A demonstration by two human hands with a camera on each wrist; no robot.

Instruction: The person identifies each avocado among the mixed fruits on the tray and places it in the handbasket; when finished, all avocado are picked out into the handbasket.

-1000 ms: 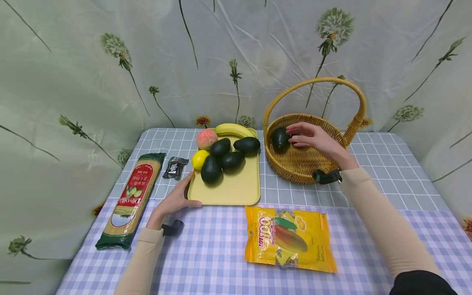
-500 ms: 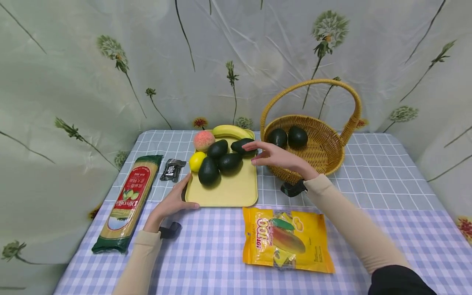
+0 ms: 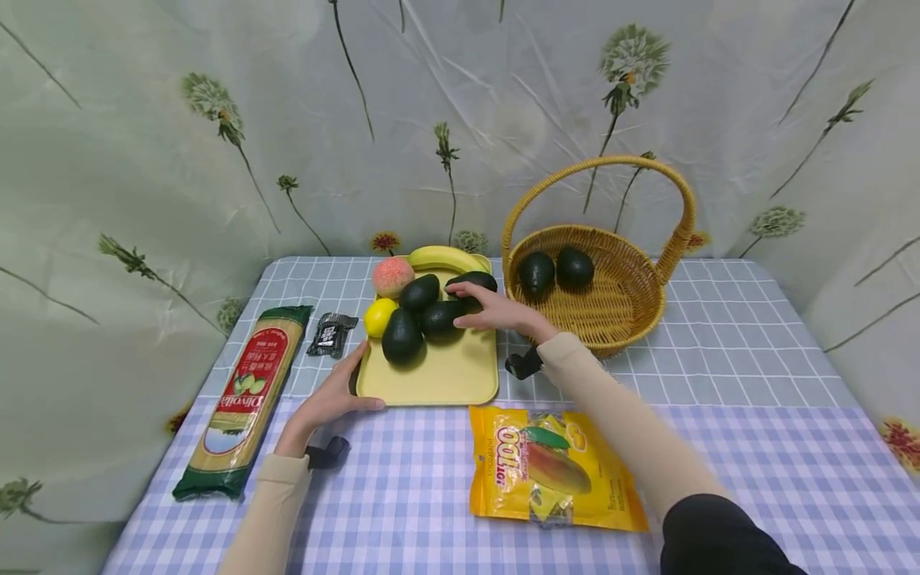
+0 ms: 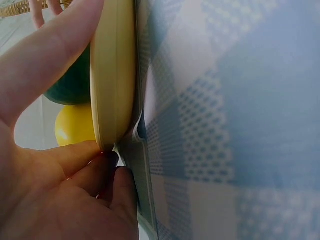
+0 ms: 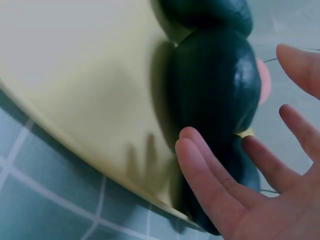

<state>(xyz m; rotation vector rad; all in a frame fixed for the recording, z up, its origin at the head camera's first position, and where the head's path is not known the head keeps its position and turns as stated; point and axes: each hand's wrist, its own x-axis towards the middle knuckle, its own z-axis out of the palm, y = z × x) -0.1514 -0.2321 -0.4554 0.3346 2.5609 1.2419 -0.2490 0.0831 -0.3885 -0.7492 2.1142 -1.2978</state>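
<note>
My left hand [image 3: 331, 403] holds the near left corner of a pale yellow tray [image 3: 453, 385], its thumb along the front edge and fingers at the left side. In the left wrist view the fingers bend against the tray edge [image 4: 114, 75]. My right hand [image 3: 496, 310] hovers over the tray's right side, fingers spread, close to a dark avocado [image 3: 440, 321]. In the right wrist view a gap shows between the thumb and fingers, beside an avocado [image 5: 215, 80]; contact is unclear. The tray also carries other avocados, a lemon [image 3: 379, 318], a peach [image 3: 393, 276] and a banana [image 3: 446, 258].
A wicker basket [image 3: 611, 319] with a tall handle stands right of the tray, two avocados [image 3: 575, 267] inside. A yellow mango candy bag [image 3: 553, 471] lies in front. Left are a spaghetti pack [image 3: 244, 403] and a small black wrapped packet [image 3: 332, 334].
My right hand has let go of an avocado in the basket, which now holds two, and has moved left over the tray. The left hand keeps its place at the tray corner.
</note>
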